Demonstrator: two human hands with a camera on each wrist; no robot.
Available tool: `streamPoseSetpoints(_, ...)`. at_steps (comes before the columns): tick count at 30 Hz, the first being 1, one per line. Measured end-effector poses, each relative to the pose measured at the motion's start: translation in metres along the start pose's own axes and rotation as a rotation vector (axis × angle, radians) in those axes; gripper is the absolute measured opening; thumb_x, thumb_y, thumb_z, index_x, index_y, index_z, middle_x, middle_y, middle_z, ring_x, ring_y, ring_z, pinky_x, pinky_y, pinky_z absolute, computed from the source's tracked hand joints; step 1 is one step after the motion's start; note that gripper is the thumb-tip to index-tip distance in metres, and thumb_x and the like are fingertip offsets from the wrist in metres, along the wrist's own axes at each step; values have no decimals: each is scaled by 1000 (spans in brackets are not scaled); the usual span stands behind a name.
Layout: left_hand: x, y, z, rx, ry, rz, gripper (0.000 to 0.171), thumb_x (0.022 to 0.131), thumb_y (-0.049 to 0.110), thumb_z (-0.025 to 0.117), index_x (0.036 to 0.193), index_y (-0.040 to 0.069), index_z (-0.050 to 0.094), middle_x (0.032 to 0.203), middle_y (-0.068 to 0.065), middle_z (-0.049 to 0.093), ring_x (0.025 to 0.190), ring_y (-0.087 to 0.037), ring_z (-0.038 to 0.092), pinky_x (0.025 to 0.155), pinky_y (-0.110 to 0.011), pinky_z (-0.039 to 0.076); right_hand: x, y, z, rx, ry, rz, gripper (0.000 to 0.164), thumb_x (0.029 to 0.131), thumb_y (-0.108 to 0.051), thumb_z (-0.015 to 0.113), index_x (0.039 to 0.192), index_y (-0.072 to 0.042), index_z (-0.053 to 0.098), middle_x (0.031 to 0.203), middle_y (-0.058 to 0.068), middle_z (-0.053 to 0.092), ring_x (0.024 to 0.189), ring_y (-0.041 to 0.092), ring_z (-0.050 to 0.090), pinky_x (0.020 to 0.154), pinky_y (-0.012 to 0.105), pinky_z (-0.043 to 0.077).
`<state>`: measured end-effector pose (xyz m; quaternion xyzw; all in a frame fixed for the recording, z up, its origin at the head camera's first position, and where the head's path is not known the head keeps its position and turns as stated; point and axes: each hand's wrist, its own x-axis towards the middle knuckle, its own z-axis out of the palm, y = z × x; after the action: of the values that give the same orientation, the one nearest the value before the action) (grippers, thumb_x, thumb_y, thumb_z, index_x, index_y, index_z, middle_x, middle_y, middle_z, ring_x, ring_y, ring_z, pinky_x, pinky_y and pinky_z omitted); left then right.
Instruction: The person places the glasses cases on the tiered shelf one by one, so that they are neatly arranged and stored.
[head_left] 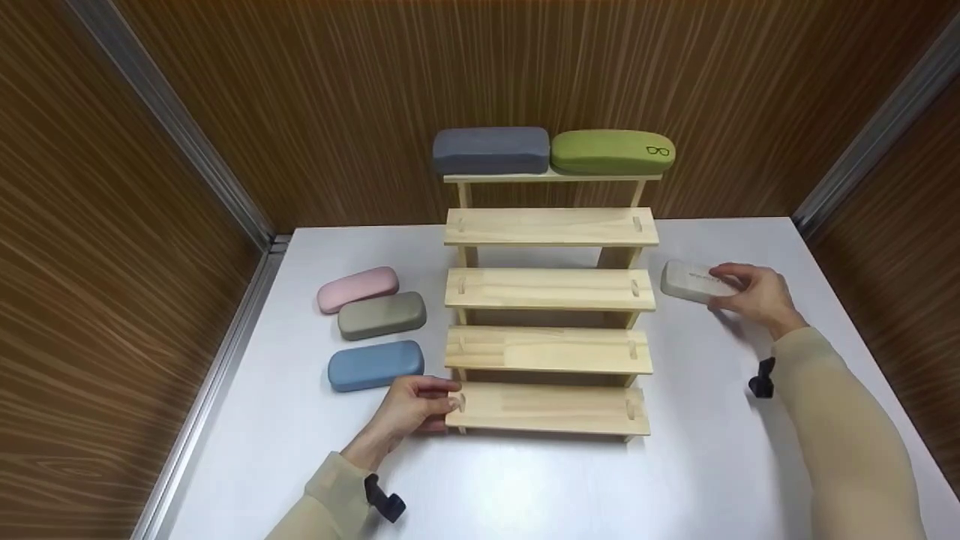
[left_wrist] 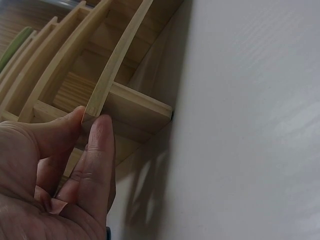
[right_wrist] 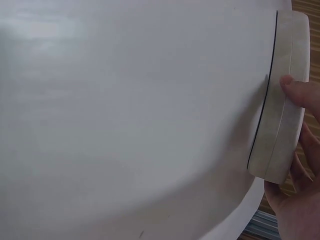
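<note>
My left hand [head_left: 405,416] pinches the left end of the lowest board of a stepped wooden rack [head_left: 551,409], thumb on top and fingers beneath, as the left wrist view shows. At the right, my right hand [head_left: 761,300] holds a pale grey glasses case [head_left: 686,283] by its right part, with the thumb on one long side and fingers on the other. Small dark lettering runs along its lid, partly covered by the fingers. In the right wrist view the case [right_wrist: 280,115] appears closed, a dark line running along one edge.
On the rack's top board sit a slate-blue glasses case [head_left: 491,151] and a green one [head_left: 611,152] with a spectacles print. Left of the rack lie a pink case [head_left: 358,289], a grey-olive case [head_left: 382,316] and a blue case [head_left: 375,366]. Wood-grain panels [head_left: 360,97] enclose the white table [head_left: 540,487].
</note>
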<state>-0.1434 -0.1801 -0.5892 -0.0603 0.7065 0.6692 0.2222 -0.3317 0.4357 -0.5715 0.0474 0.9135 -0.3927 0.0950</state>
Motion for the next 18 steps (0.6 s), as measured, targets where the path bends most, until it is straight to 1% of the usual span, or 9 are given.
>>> streamPoseSetpoints(4,0,0,0,0,0,0,35,98,5,82,132,-4,79,115,-1,84,88,-10,81,73,-26,70,0,1,-1,-15,3,11,72,89,-15,93,154,-4,66,175,26,46,167,55,34,138,72,28)
streamPoseSetpoints(10,1,0,0,0,-3,1,35,99,6,82,132,-4,78,116,-1,84,90,-9,80,74,-27,70,-2,1,-2,-37,11,20,70,89,-21,95,152,-6,69,174,24,49,166,55,36,136,74,29)
streamPoseSetpoints(18,1,-1,-1,1,1,-3,36,98,6,82,132,-4,78,118,-2,83,90,-11,81,74,-27,70,-6,-2,-7,-36,-25,46,70,93,-28,93,154,-7,67,178,24,44,167,57,31,136,78,23)
